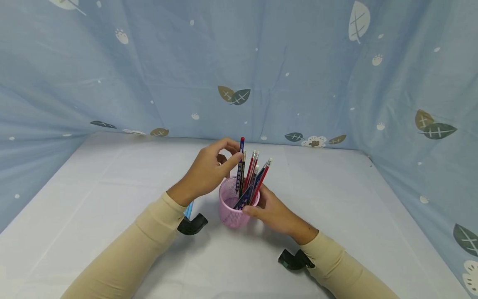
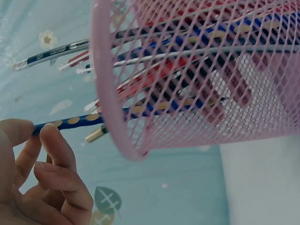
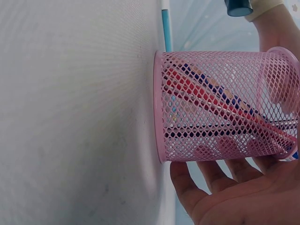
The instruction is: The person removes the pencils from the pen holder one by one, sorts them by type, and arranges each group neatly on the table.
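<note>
A pink mesh pencil cup (image 1: 232, 216) stands upright on the white table, with several pencils leaning in it. My right hand (image 1: 278, 211) holds the cup from its right side; in the right wrist view its fingers (image 3: 215, 178) lie along the mesh wall. My left hand (image 1: 209, 168) pinches a blue dotted pencil (image 1: 239, 170) with a red end between thumb and finger. That pencil's lower part is inside the cup, seen through the mesh in the left wrist view. Close beside it stands a black pencil (image 1: 243, 166), and red pencils (image 1: 251, 168) with white erasers lean right.
Partly hidden behind my left wrist, a light blue object (image 1: 189, 209) lies on the white table (image 1: 317, 182). Black curved wrist mounts (image 1: 192, 224) stick out from both sleeves. A blue leaf-patterned cloth (image 1: 209, 62) hangs behind and at the sides.
</note>
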`<state>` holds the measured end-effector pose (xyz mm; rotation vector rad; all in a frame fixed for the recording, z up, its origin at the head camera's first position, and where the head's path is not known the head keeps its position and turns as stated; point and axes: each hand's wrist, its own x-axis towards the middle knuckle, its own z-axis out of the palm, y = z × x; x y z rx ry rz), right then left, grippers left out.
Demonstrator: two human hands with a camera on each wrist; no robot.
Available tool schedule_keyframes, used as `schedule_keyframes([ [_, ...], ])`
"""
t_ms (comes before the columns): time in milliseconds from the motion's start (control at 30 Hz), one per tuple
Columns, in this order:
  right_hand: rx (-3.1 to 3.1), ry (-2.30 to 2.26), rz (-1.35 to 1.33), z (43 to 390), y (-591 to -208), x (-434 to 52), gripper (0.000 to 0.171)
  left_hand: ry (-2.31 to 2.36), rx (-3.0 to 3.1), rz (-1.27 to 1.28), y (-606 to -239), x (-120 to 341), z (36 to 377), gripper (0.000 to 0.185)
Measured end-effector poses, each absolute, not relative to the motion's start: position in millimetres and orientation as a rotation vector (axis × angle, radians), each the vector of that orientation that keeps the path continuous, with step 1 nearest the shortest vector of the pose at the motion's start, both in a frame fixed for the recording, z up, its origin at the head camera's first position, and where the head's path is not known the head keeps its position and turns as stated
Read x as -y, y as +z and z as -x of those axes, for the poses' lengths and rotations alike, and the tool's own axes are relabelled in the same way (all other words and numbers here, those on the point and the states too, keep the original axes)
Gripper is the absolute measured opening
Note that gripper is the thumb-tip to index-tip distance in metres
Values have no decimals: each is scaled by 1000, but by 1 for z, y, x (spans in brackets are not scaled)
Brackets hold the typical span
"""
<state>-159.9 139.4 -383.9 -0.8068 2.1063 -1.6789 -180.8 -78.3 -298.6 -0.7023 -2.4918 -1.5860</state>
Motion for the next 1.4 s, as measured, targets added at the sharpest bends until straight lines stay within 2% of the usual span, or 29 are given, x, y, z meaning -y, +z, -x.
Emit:
schedule_keyframes([
  [300, -2093, -1706, 822, 161, -386, -139, 92, -1685, 2350, 733, -294, 87, 183, 23],
  [633, -2096, -1690, 819, 161, -386, -140, 85, -1809, 2134, 587, -284, 99, 185, 24],
  [1133, -2059, -1710, 813, 159, -383, -140, 86, -1907, 2305, 397, -292, 118, 202, 21],
  [1400, -2087, -1682, 807, 159, -383, -140, 84, -1862, 2444, 367, -299, 126, 200, 26],
])
